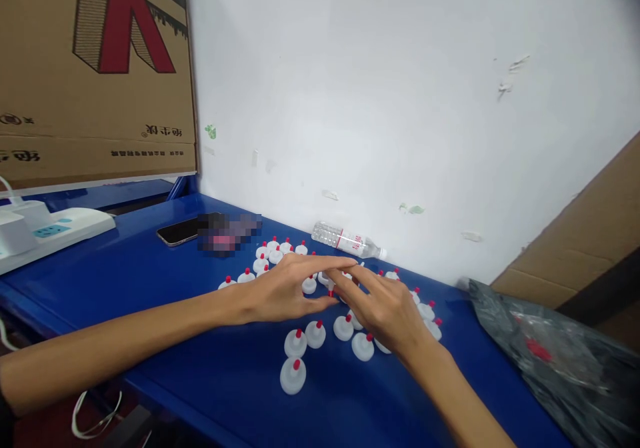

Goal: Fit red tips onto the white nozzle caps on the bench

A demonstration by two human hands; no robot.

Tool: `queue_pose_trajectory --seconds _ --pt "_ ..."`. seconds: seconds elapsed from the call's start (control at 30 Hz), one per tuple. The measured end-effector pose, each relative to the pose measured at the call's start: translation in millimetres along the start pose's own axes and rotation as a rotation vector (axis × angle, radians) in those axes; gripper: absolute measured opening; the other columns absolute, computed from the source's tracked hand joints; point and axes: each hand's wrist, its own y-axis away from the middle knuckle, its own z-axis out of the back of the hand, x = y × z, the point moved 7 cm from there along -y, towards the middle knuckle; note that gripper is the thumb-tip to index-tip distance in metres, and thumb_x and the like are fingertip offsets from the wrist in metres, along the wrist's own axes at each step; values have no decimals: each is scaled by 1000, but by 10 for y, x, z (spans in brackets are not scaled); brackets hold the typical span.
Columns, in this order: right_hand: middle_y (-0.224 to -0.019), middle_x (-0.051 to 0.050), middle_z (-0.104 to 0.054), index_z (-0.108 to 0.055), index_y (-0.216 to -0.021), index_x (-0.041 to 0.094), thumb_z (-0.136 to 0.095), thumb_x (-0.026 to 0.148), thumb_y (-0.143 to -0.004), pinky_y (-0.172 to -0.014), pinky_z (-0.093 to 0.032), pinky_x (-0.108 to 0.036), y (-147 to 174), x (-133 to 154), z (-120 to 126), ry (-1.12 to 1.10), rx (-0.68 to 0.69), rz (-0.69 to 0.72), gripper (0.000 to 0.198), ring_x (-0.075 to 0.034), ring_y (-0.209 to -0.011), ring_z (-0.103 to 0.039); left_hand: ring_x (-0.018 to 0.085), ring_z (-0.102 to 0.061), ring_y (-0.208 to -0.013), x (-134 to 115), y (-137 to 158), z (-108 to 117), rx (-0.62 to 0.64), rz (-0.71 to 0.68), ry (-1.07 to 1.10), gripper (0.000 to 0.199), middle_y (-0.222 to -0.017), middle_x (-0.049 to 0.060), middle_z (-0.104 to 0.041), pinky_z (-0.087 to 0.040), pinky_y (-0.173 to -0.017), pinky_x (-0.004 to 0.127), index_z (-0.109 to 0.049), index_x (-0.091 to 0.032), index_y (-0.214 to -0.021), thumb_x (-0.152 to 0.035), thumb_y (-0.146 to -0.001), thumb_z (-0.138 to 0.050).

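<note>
My left hand [295,285] reaches in from the left, index finger stretched over the top and thumb below, closed around a small white nozzle piece with a red tip [331,292]. The red tip points down at my left thumb. Opposite it, my right hand [383,301] has its fingers bent and pressed in at the same piece, touching my left fingertips. Fingers cover most of the piece. Around both hands stand several white round nozzle caps with red tips, among them a near one [293,376] and another [363,347] under my right hand.
A clear plastic bottle [345,240] lies by the wall. A phone [179,232] and a blurred item are to the left on the blue table [210,375]. A white power strip [75,228], a cardboard box [150,101] and a dark plastic bag [545,348] flank the space.
</note>
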Motion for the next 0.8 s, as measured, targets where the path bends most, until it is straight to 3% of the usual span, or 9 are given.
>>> queue_pose_trajectory --seconds 0.23,0.33,0.5,0.57,0.67,0.8 --pt "-104 -6 -77 -69 -126 19 -53 -1 -93 -53 -44 -27 3 24 34 18 -69 10 42 -10 -61 -64 18 -76 -109 -20 -11 53 -49 -43 35 62 -127 6 -76 -62 -96 29 -56 -23 -147 -17 -89 -77" --pt "-108 -8 -77 -67 -129 16 -53 1 -95 -55 -45 -28 -15 25 30 -17 -63 23 39 -12 -67 -68 19 -74 -114 -30 -11 59 -71 -62 -15 56 -128 7 -75 -60 -100 31 -56 -22 -144 -26 -92 -77" --pt "-105 -7 -78 -70 -117 14 -55 17 -103 -60 -46 -28 14 -123 -22 13 -8 -48 21 -14 -76 -72 26 -66 -123 -13 7 -36 67 -81 -237 55 -139 14 -66 -56 -104 43 -44 -20 -152 -36 -102 -63" --pt "-106 -5 -78 -70 -115 16 -56 24 -103 -58 -45 -29 67 -262 -51 26 30 -147 20 -15 -79 -73 25 -66 -114 34 7 -43 99 -54 -378 43 -132 14 -67 -55 -98 43 -51 -17 -144 -32 -104 -56" --pt "-106 -3 -78 -69 -119 21 -52 31 -105 -56 -41 -30 177 -503 -142 29 187 -340 25 -17 -82 -74 21 -63 -89 104 15 -122 258 -78 -614 21 -102 10 -70 -50 -81 36 -69 -15 -106 -25 -105 -50" --pt "-98 -5 -77 -68 -121 24 -46 35 -105 -58 -36 -31 381 -758 -335 25 550 -592 29 -22 -81 -72 21 -57 -78 164 52 -188 428 -119 -713 20 -77 6 -66 -42 -73 36 -67 -15 -79 -22 -97 -64"
